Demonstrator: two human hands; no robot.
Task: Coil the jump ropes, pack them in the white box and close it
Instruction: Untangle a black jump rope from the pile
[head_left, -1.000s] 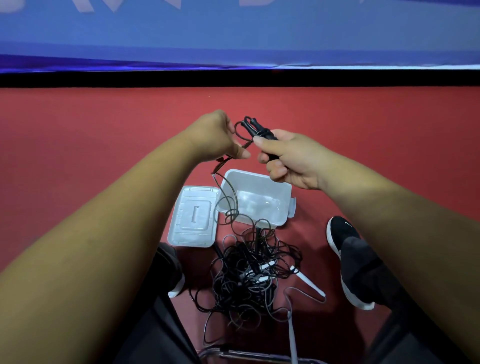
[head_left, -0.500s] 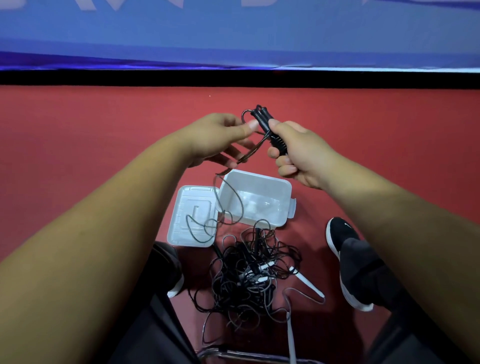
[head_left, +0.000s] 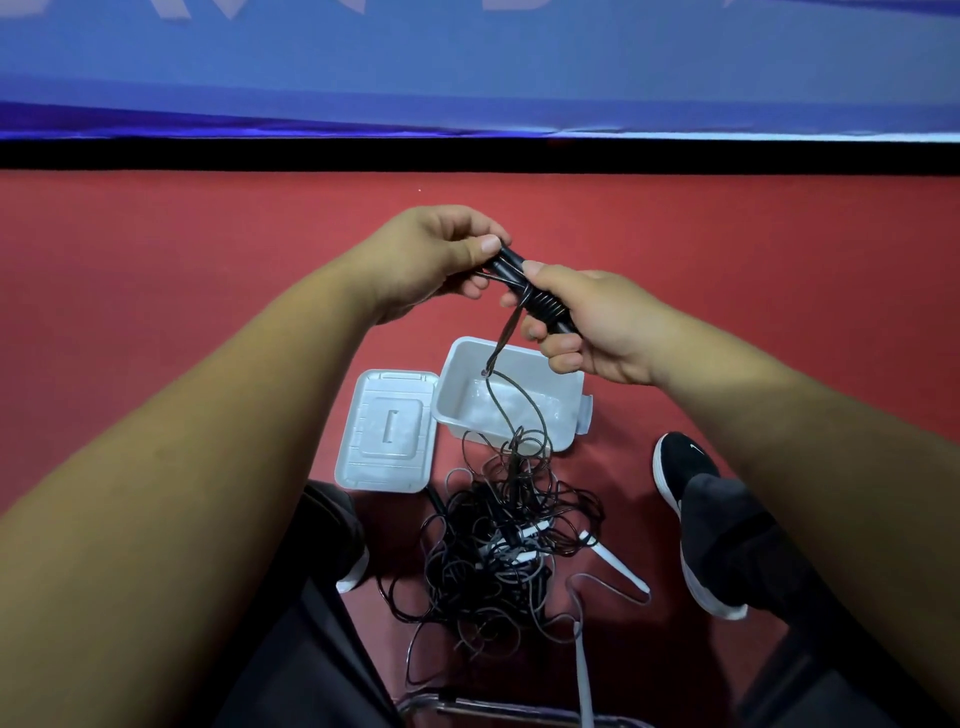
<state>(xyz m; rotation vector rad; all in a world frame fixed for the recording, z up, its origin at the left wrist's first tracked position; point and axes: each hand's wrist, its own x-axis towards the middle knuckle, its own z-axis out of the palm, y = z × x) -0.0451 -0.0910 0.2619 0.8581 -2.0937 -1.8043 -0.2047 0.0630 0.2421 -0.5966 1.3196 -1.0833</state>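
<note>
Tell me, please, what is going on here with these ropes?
A person is wrapping a black jump rope's cord round its handles. The right-hand grip holds the handles; the left-hand grip pinches their upper end. More ropes lie tangled on the floor, and the white box stands open, lid beside it.

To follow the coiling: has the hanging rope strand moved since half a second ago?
Yes. The strand swung right, off the lid, now over the white box.
</note>
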